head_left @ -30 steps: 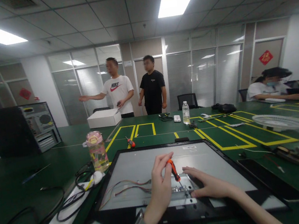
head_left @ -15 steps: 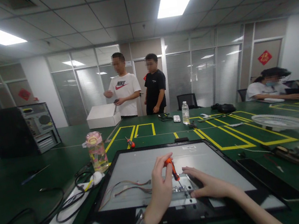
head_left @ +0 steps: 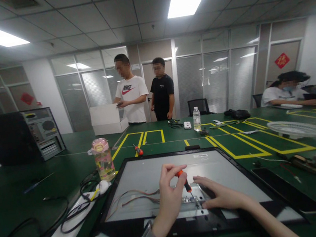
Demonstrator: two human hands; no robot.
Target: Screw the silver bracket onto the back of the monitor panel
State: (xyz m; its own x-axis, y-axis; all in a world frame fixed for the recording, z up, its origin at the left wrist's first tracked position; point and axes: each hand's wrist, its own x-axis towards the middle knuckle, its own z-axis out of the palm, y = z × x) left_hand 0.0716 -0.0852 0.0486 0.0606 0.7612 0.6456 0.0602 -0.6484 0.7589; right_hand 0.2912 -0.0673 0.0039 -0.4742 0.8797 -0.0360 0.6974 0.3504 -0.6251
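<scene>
A black-framed display panel lies flat in front of me, its pale grey back facing up. My left hand, with a watch on its wrist, grips the orange handle of a screwdriver. The screwdriver tilts, and its shaft points down at a small metal bracket near the panel's lower middle. My right hand rests just right of the bracket, fingers and thumb apart around its right side. Thin cables run left from the bracket. The screwdriver's tip is too small to make out.
On the left are a white power strip with a black cable, a pink-lidded bottle and a computer case. A phone-like black slab lies right. Beyond the panel are a red screwdriver and water bottle. People are across the table.
My left fingers have shifted on the screwdriver handle, the index finger now extended over its top. My right hand stays put. Across the table, a person has raised the white box's lid.
</scene>
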